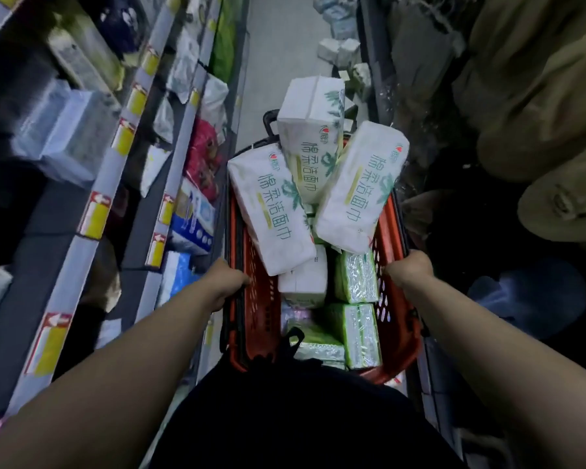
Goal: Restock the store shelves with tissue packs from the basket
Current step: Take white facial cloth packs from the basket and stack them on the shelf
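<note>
Here, left hand (pixel 229 282) and right hand (pixel 410 267) grip a perforated basket (pixel 261 316).

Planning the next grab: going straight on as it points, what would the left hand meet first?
Likely the leftmost white tissue pack, just past the basket rim the left hand grips; depth is unclear.

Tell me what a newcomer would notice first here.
Three white tissue packs lean fanned out at the far end of the red basket, beyond green-wrapped packs. The left hand and right hand hold its side rims; shelves with yellow price tags run along the left.
</note>
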A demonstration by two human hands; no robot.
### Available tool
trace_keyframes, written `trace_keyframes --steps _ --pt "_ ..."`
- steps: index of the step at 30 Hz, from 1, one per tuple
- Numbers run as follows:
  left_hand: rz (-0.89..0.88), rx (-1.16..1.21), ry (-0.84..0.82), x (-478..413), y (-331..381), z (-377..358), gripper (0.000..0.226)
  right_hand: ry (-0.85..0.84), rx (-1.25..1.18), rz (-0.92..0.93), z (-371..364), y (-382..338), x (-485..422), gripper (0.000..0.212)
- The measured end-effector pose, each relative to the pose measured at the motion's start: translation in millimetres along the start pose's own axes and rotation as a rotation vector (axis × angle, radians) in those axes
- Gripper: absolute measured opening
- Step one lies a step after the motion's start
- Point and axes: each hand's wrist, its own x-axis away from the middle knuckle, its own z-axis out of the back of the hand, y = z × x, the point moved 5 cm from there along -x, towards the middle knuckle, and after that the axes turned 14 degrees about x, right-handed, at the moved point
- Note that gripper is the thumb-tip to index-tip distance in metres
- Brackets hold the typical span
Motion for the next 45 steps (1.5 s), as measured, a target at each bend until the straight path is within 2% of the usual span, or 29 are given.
trace_keyframes --steps 5,7,10,14,17,20,24,34,39,43,45 --pt "-0.058 -0.003 -0.067 -111 147 -27 0.037 0.066 0.004 -0.018 36 -117 -112 0.043" --pt "-0.086 -0.01 -0.079 -137 200 -30 0.037 0.076 -0.005 -0.026 53 -154 -140 0.049" --pt "-0.08 -0.052 -0.077 -162 258 -30 0.048 0.062 -0.041 -0.047 69 -193 -159 0.042" --pt "-0.115 -0.101 -0.069 -193 333 -31 0.056 -0.01 -0.041 0.002 92 -252 -196 0.055" --pt "-0.149 -0.153 -0.032 -220 384 -29 0.073 -0.025 -0.063 0.054 107 -297 -230 0.051" --pt "-0.116 -0.182 -0.013 -250 421 -34 0.07 -0.047 -0.042 0.077 118 -332 -265 0.051" --pt "-0.053 -0.132 -0.014 -298 461 -57 0.049 -0.098 -0.009 0.101 127 -378 -332 0.059" --pt "-0.009 -0.133 0.053 -397 572 -98 0.035 -0.209 0.076 0.114 160 -486 -462 0.045" --pt "0.021 -0.096 0.044 -443 622 -97 0.04 -0.237 0.114 0.114 166 -549 -507 0.049" --pt "0.041 -0.044 0.004 -509 666 -88 0.057 -0.207 0.139 0.114 173 -618 -544 0.055" --pt "0.023 -0.025 -0.015 -551 694 -82 0.054 -0.185 0.144 0.119 173 -657 -568 0.061"
